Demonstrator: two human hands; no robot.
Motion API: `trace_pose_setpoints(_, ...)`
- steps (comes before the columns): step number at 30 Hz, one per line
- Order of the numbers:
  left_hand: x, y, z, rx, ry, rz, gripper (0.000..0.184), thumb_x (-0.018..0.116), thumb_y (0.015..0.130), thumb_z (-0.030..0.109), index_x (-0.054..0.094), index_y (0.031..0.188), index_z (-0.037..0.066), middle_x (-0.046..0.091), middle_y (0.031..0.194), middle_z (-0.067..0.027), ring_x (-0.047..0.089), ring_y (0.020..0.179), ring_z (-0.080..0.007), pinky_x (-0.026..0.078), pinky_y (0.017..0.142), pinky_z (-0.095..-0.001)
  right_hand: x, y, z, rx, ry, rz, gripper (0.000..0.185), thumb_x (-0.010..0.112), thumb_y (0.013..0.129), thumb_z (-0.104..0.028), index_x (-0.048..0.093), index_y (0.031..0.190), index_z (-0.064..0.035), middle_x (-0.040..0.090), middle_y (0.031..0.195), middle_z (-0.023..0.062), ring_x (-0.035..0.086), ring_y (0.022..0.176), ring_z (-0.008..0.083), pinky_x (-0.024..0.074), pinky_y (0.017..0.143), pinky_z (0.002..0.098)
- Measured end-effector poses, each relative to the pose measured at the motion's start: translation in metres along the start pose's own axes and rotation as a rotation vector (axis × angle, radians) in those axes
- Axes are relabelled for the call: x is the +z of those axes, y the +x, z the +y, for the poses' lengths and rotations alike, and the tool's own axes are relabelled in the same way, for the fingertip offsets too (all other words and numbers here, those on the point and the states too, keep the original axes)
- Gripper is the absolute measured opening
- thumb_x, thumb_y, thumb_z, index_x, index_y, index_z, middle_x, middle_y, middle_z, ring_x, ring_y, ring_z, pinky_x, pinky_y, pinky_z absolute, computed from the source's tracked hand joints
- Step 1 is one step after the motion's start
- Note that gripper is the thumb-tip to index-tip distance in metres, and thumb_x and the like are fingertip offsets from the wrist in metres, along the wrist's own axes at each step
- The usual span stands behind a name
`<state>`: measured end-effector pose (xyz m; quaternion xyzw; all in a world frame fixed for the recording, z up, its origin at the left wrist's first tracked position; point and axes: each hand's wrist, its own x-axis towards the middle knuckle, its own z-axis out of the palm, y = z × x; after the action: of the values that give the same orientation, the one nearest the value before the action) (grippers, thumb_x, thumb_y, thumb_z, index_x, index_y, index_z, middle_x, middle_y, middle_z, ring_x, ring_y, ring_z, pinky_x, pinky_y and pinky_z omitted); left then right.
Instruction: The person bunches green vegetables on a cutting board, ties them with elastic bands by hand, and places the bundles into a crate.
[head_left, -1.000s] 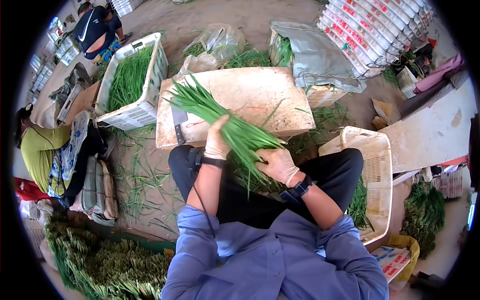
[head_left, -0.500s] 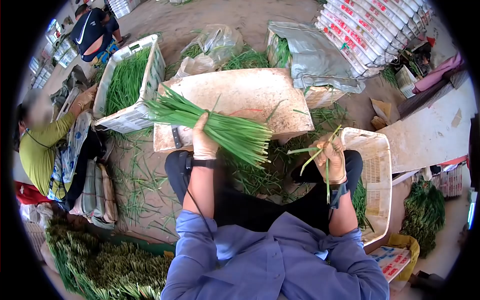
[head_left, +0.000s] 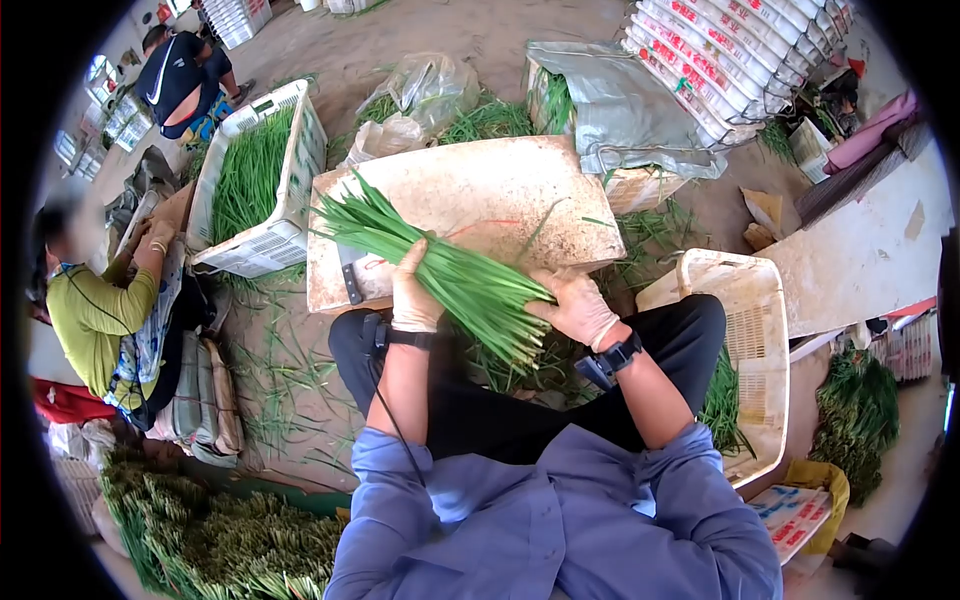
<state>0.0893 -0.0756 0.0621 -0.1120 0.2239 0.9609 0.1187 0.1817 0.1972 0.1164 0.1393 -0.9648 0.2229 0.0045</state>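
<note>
A bunch of green chives (head_left: 440, 275) slants over my lap and the near edge of a worn pale board (head_left: 480, 170), leaf tips at upper left and cut ends at lower right. My left hand (head_left: 415, 295), in a thin pale glove, is wrapped round its middle. At the cut ends, my right hand (head_left: 575, 308), gloved too, grips the bunch from the right, thumb and fingers against the stems. A knife with a dark handle (head_left: 351, 284) lies at the board's left front corner.
A white crate (head_left: 310, 130) of chives stands left of the board; another crate (head_left: 770, 400) is by my right knee. Bundled chives (head_left: 230, 540) are heaped at lower left. A co-worker (head_left: 100, 310) sits at left, another person (head_left: 180, 75) crouches behind. Stacked white boxes (head_left: 740, 60) rise at back right.
My right hand has come left from above my right knee onto the bunch's cut ends. The loose stems it held are gone from it. My left hand keeps its hold.
</note>
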Motion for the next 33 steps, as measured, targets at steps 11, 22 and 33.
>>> trace_pose_setpoints(11,-0.007,-0.008,0.01,-0.033,0.104,-0.385,0.065,0.081,0.089,0.02,0.056,0.147,0.001,0.071,0.122,-0.0181,0.07,0.113,-0.0346,0.061,0.097,-0.0527,0.013,0.009,0.034,0.124,0.684,-0.359,0.04,0.067,0.107,-0.027,0.068,0.134,0.0015,0.077,0.113,0.0196,0.071,0.1,0.02,0.0561,0.093,0.0367)
trace_pose_setpoints(22,0.001,-0.008,0.009,-0.024,0.004,-0.049,0.043,0.076,0.093,0.013,0.062,0.131,0.0,0.071,0.101,-0.0108,0.07,0.094,-0.0267,0.06,0.094,-0.0466,-0.004,-0.008,0.0,0.014,0.319,0.32,0.035,0.077,0.096,-0.019,0.072,0.127,-0.0029,0.076,0.117,0.0207,0.073,0.108,0.0387,0.0576,0.096,0.0435)
trace_pose_setpoints(33,-0.007,0.001,0.003,0.044,0.02,0.049,0.02,0.073,0.098,0.017,0.069,0.114,0.006,0.073,0.098,-0.0074,0.071,0.093,-0.0264,0.061,0.091,-0.045,0.021,-0.025,-0.025,0.127,0.099,0.3,0.03,0.079,0.091,-0.033,0.079,0.112,-0.012,0.079,0.087,0.014,0.077,0.076,0.0319,0.0603,0.069,0.0402)
